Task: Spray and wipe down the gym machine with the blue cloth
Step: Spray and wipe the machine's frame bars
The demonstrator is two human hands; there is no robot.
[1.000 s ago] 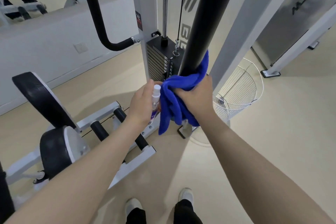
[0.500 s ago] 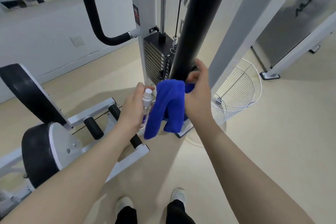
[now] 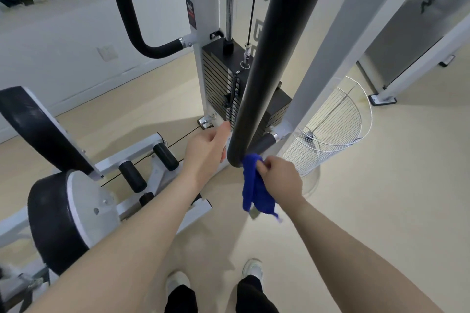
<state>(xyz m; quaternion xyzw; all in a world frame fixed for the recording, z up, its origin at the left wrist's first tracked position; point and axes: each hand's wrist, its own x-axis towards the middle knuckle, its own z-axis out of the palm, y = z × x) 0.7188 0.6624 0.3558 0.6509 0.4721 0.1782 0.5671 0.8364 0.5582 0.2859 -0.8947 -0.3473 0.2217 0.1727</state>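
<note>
Centre frame: right hand grips blue cloth at bottom end of black padded bar. Left hand just left of bar; grip cannot be told.

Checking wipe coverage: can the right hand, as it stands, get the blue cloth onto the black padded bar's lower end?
Probably yes. The right hand grips the blue cloth right beside the black padded bar, at its bottom end, with nothing between them.
</note>
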